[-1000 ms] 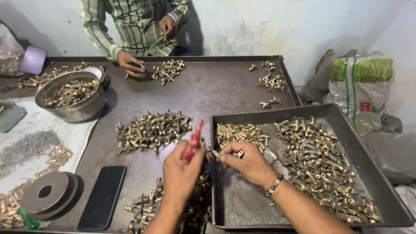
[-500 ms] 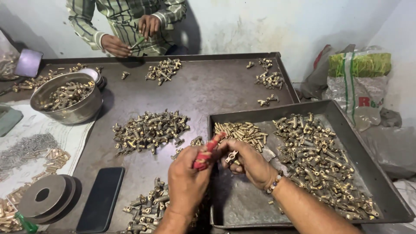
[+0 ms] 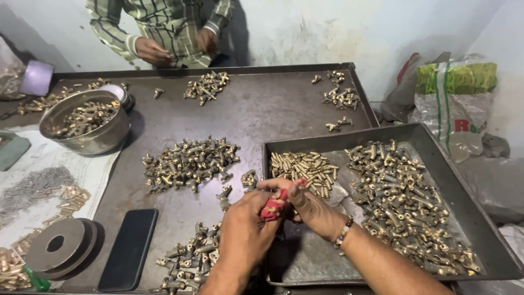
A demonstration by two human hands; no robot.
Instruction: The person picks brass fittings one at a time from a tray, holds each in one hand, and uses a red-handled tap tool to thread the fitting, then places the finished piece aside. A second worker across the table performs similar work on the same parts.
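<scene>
- Left hand (image 3: 243,235) clenched round a red-handled tool (image 3: 274,205), held over the near-left corner of the metal tray (image 3: 480,218).
- Right hand (image 3: 308,205) fingers pressed against the tool tip; what they pinch cannot be told.
- Brass fittings (image 3: 404,202) heaped in the tray beyond.
- Far side: another person's hands (image 3: 150,52).

A bowl (image 3: 84,123) sits left, a tray (image 3: 464,218) right, fittings (image 3: 188,161) heaped between.

Green-white sack (image 3: 456,87), dark phone (image 3: 130,248)

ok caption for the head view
Two hands, left hand and right hand, grip a red-handled tool beside a tray of brass fittings.
</scene>
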